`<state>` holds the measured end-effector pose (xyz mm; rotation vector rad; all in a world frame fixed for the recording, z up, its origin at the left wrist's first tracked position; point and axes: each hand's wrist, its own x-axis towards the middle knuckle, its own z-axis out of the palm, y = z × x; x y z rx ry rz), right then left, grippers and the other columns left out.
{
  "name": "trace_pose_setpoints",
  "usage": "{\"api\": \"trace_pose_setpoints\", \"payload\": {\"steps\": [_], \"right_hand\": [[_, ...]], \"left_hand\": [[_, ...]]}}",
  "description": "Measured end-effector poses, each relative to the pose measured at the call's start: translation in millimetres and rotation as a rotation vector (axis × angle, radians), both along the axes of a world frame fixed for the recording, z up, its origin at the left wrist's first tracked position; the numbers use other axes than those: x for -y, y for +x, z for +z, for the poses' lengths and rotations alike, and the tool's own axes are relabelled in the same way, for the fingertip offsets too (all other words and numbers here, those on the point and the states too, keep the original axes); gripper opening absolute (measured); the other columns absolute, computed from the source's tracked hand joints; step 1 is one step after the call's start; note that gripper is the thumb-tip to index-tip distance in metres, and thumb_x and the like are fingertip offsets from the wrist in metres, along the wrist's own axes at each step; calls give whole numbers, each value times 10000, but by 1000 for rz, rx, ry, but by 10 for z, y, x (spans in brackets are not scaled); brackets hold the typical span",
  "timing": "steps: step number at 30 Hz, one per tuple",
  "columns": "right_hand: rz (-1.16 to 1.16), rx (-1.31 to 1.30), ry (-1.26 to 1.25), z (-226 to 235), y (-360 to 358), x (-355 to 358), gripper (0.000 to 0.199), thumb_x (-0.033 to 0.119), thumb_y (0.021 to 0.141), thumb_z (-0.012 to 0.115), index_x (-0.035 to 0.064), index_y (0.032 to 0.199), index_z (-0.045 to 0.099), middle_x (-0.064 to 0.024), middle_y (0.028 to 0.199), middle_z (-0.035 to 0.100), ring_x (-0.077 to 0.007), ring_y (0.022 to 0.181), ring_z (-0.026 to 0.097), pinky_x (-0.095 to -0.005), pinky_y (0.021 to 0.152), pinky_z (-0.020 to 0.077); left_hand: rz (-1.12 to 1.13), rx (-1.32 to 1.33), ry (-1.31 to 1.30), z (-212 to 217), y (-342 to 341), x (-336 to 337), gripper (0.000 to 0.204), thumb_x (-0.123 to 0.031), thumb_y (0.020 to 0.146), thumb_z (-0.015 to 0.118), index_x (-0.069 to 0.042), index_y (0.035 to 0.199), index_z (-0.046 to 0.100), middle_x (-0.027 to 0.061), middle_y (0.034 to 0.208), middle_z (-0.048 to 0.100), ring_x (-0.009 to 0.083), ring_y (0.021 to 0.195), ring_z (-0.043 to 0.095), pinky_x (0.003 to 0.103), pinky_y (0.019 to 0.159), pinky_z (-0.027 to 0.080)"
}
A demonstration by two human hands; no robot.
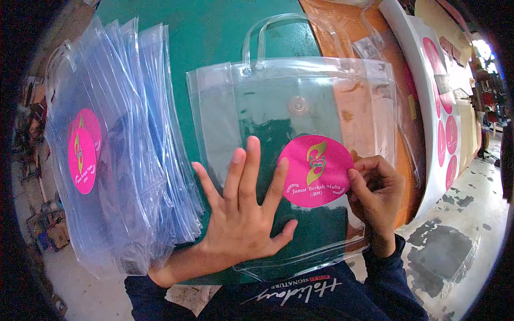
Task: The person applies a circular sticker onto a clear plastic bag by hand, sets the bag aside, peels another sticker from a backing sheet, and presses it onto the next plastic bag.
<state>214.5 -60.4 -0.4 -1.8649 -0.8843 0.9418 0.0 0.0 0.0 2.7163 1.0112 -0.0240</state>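
Note:
A clear plastic tote bag (289, 96) with tube handles lies flat in front of me. A round pink sticker (316, 187) with a green and yellow emblem is on the front of the bag, below its round snap button (298, 105). My left hand (241, 214) is spread over the bag, its index fingertip at the sticker's left edge. With thumb and fingers closed, my right hand (377, 190) pinches the sticker's right edge. Whether that edge is stuck down or lifted, I cannot tell.
A pile of clear plastic bags (144, 107), the top one bearing a pink round sticker (81, 160), lies at the left. White sheets of pink stickers (451, 134) stand at the right. Beneath are a green tabletop (203, 32) and an orange-brown board (337, 24).

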Motion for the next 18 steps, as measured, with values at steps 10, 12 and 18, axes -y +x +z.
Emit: {"api": "trace_pose_setpoints", "payload": {"steps": [10, 12, 18], "right_hand": [[-18, -8, 11, 4, 10, -15, 52, 37, 797, 666, 18, 817, 622, 18, 665, 599, -19, 559, 517, -166, 499, 395], [-18, 10, 19, -13, 11, -13, 52, 36, 796, 667, 18, 817, 624, 19, 660, 598, -19, 556, 517, -166, 497, 395], [-12, 59, 30, -29, -1, -7, 62, 44, 791, 674, 14, 816, 626, 11, 669, 607, -20, 565, 521, -165, 506, 401]], "left_hand": [[-66, 77, 103, -1, 76, -6, 799, -616, 782, 490, -196, 1429, 282, 334, 1451, -27, 494, 1341, -69, 742, 946, -31], [-71, 70, 102, 7, 104, -42, 784, -616, 794, 471, -200, 1430, 279, 324, 1456, -27, 488, 1344, -65, 740, 948, -34], [93, -69, 63, 14, 147, -136, 763, -586, 794, 482, -192, 1420, 299, 325, 1457, 1, 482, 1349, -51, 738, 949, -47]]}}
